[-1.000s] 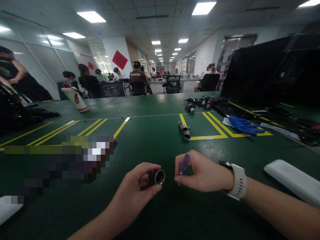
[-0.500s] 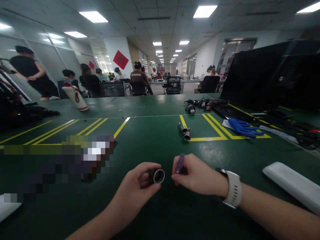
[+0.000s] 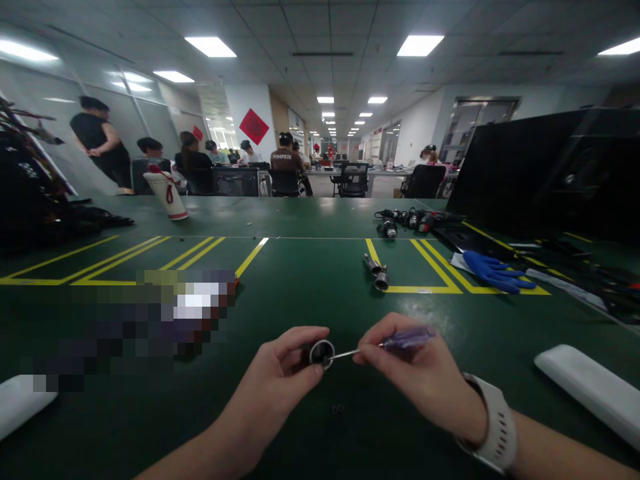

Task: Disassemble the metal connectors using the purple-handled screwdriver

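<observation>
The left hand (image 3: 280,383) has its fingers (image 3: 300,339) curled closed around a small black cylinder part (image 3: 321,351) with a bright metal rim, thumb below and forefinger arched over it, its open mouth turned toward the other hand. The right hand (image 3: 420,373) pinches a purple-handled screwdriver (image 3: 407,339) between thumb and fingertips, fingers closed on the handle. The thin shaft runs leftward from those fingers and its tip meets the rim of the part's mouth; how deep it goes inside cannot be told. A white watch (image 3: 493,430) sits on the right wrist. Just below the two sets of fingers, a pair of tiny dark screws (image 3: 337,409) lies on the green surface (image 3: 310,280), apart from both hands. Beyond the fingers the surface is open up to two metal cylinders (image 3: 377,273) lying by a yellow line (image 3: 425,289). Farther right of them rests a blue glove (image 3: 493,272). A long white slab (image 3: 585,387) lies well to the right of the right fingers, near the surface's edge. Far off to the left a white cup (image 3: 169,195) stands tilted; its contents are hidden.
</observation>
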Tool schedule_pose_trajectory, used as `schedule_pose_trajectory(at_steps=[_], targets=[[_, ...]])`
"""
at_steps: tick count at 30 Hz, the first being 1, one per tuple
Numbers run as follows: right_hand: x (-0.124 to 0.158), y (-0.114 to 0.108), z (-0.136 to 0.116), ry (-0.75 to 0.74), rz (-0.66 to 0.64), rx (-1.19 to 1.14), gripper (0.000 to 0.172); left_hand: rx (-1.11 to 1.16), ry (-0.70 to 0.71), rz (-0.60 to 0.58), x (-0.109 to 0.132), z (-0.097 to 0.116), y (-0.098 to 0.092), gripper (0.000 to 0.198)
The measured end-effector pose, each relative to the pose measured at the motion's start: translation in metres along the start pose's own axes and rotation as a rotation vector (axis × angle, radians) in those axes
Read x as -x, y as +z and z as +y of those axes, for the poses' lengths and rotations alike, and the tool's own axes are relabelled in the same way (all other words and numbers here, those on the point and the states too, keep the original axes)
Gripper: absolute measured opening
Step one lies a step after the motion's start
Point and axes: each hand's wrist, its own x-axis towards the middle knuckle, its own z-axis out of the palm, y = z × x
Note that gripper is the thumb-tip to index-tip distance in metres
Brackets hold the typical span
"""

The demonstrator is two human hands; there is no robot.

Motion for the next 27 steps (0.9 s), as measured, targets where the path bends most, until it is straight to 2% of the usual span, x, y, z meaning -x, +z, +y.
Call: schedule_pose_trajectory(at_steps=[3, 8, 16, 24, 27], targets=[[0.008, 0.006, -0.007, -0.255, 0.0, 0.317, 0.004, 0.007, 0.04, 0.007, 0.001, -0.002, 0.0, 0.033], [0.014, 0.013, -0.011, -0.5, -0.044, 0.48, 0.016, -0.023, 0.104, 0.034, 0.0, -0.005, 0.002, 0.028], [0.02, 0.018, -0.018, -0.602, -0.125, 0.642, 0.017, -0.024, 0.154, 0.105, 0.0, -0.006, 0.005, 0.018], [0.023, 0.018, -0.015, -0.704, -0.135, 0.745, 0.013, -0.043, 0.128, 0.11, -0.001, -0.007, 0.004, 0.018], [0.023, 0.02, -0.016, -0.688, -0.143, 0.783, 0.017, -0.06, 0.154, 0.108, -0.001, -0.008, 0.004, 0.018]])
